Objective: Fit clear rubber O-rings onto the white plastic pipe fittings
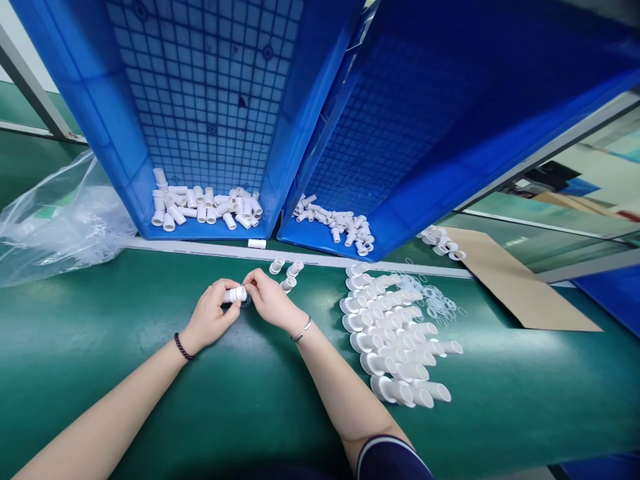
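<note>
My left hand (211, 319) is closed around a short white plastic pipe fitting (235, 295), its open end turned to the right. At that end my right hand (273, 300) pinches a thin clear ring (247, 301); the fingertips partly hide it, and I cannot tell whether it sits on the fitting. Just beyond my right hand, 3 similar white fittings (295, 268) stand on the green table (240, 400). Another white fitting (257, 244) lies on its side by the table's back rail.
A left blue bin (90, 87) and a right blue bin (415, 220) hold many small white fittings. Rows of larger white flanged tubes (395, 327) stand at right, beside loose clear rings (440, 303) and a cardboard sheet (525, 287). A plastic bag (65, 220) lies left.
</note>
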`<state>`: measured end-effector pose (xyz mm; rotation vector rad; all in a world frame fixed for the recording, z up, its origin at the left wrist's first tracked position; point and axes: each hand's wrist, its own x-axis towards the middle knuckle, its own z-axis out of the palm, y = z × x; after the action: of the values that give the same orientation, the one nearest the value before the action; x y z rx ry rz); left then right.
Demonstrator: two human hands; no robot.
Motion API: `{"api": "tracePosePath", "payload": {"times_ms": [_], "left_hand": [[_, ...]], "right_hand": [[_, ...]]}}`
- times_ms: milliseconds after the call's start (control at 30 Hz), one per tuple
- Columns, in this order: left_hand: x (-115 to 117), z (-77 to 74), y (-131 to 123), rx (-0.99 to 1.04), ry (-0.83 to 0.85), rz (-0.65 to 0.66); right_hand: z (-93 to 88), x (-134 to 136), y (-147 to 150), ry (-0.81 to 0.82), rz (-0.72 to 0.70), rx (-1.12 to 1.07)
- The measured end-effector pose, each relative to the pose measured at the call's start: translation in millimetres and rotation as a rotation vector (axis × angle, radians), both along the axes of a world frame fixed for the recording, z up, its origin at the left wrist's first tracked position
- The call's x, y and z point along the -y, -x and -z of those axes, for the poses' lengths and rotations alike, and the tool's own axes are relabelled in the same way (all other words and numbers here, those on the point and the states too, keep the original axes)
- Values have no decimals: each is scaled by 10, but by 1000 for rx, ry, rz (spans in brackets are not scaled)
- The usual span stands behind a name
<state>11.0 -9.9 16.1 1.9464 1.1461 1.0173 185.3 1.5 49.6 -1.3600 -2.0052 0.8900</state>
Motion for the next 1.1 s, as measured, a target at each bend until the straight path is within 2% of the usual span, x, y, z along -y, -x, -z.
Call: {"api": "tracePosePath", "payload": {"times_ms": [67,200,333,533,767,867,1000,1100], "left_hand": [[24,33,-35,214,138,-48],[61,82,-144,569,444,-54],[77,45,-219,790,589,-99],[72,-23,-236,957,736,-124],[82,-24,-249,999,765,-102],[33,-58,-209,1104,820,-134],[-50,-129,-139,1317,918,-261],[-11,-175,-159,1412,998,-263]], "right_hand": [[-6,2,10,71,7,-92],[-26,23,42,233,35,-211],[-19,34,74,251,45,-253],[71,14,84,139,59,-226],[104,14,70,22,72,-194],[57,57,76,-129,63,-132],[-20,127,124,-401,-107,81],[-61,157,176,-504,-154,251]]}}
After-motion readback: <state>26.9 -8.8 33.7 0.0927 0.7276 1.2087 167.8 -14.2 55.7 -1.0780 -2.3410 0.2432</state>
